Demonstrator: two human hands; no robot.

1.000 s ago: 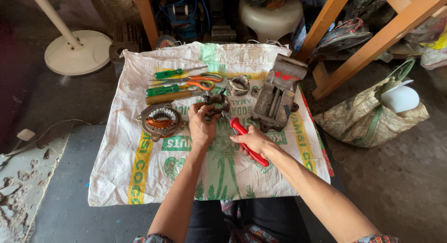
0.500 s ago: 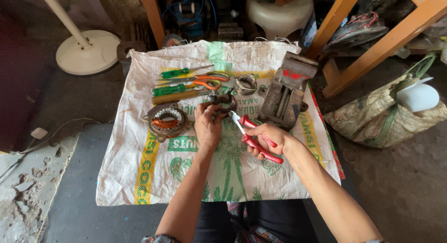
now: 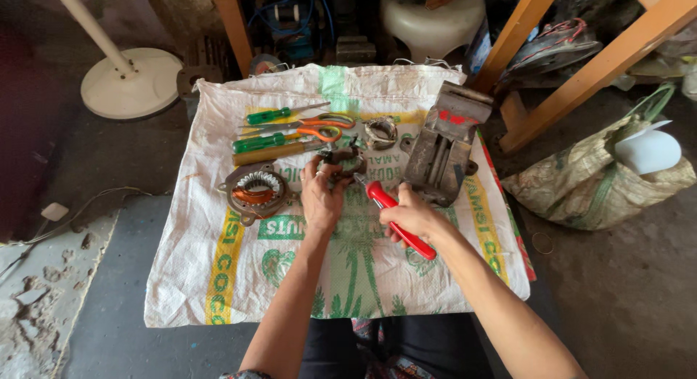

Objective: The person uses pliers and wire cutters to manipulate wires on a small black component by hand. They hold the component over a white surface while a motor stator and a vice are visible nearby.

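At the centre of the frame, the left hand [image 3: 321, 197] is closed over a small dark metal part [image 3: 341, 161], which is pressed down on the white woven sack [image 3: 218, 277] spread over the floor. Just to its right, the right hand [image 3: 412, 216] is wrapped around the red-handled pliers [image 3: 396, 218], whose nose is pointed up and left at the metal part; whether the tips are touching it cannot be told.

For the work in hand to be done well, the part would best be kept pinned flat, and the pliers held in line with what is being gripped, so that a slip is avoided.

Left of the hands a round stator with copper windings [image 3: 253, 192] is laid; above it lie two green-handled screwdrivers [image 3: 263, 141] and orange-handled scissors [image 3: 319, 125]. A grey bench vise [image 3: 443, 150] stands at upper right, with a metal ring piece [image 3: 380, 131] beside it. A white fan base [image 3: 131, 81] is seen at upper left.
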